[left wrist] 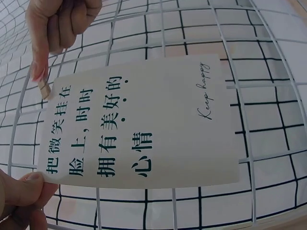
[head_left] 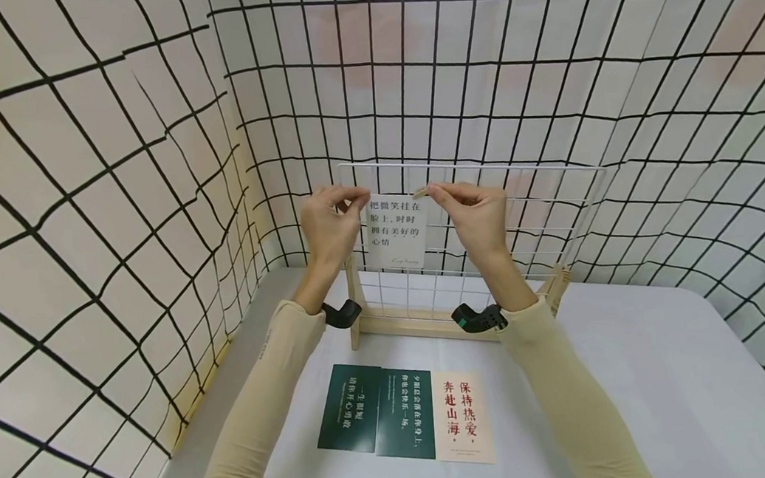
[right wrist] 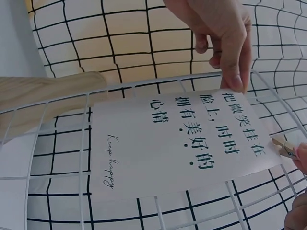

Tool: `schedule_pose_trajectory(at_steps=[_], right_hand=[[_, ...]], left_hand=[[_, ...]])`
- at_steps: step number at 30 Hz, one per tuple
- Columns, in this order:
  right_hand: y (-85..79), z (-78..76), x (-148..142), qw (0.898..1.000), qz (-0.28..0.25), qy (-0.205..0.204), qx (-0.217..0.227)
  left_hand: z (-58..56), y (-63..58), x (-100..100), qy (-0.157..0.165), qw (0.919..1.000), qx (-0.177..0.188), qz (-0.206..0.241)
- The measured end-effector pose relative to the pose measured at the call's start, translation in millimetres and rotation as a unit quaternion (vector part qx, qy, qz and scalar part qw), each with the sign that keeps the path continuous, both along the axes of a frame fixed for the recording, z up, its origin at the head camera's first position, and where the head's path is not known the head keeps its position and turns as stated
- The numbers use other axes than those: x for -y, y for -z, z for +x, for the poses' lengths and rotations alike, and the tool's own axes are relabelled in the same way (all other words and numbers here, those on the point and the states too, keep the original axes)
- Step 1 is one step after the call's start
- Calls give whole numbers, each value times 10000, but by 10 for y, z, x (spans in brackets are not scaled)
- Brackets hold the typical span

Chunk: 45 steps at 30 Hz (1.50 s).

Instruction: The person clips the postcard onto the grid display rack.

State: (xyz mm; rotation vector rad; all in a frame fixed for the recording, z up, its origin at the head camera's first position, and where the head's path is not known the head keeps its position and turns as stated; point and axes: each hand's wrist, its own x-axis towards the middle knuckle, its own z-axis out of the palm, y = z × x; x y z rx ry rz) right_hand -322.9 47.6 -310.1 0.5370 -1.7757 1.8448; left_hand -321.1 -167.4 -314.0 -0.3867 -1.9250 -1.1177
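A white card (head_left: 397,230) with dark printed characters stands against a white wire grid rack (head_left: 470,165). My left hand (head_left: 331,224) pinches the card's upper left corner between thumb and forefinger, which the left wrist view shows closely. At the opposite top corner, my right hand (head_left: 477,214) pinches a small wooden clothespin (right wrist: 285,147). The clothespin's tip meets the card's edge in the right wrist view; whether it bites the wire too I cannot tell.
The rack stands on a wooden base (head_left: 415,325). In front of it lie two dark green cards (head_left: 348,408) and a cream card with red characters (head_left: 463,417) on the white tabletop (head_left: 638,369). Black grid-patterned cloth (head_left: 477,62) surrounds the table.
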Motion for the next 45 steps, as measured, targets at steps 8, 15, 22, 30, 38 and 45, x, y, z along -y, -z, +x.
schedule_pose_trajectory(at_steps=[8, 15, 22, 30, 38, 45], right_hand=[[-5, -17, 13, 9994, 321, 125, -36], [-36, -18, 35, 9989, 425, 187, -41], [-78, -7, 16, 9962, 813, 316, -2], [-136, 14, -20, 9911, 1261, 298, 309], [-67, 102, -86, 9951, 814, 459, 318], [115, 308, -277, 9955, 508, 560, 568]], left_hand=[[1, 3, -46, -85, 10000, -37, 3], [-2, 3, -63, -127, 9999, -117, 13], [-6, -12, -77, -64, 9999, -137, 66], [9, -21, -55, 11, 9998, -70, 179], [63, 25, 25, 247, 9994, -106, 225], [241, 187, 127, 546, 9976, -20, 425]])
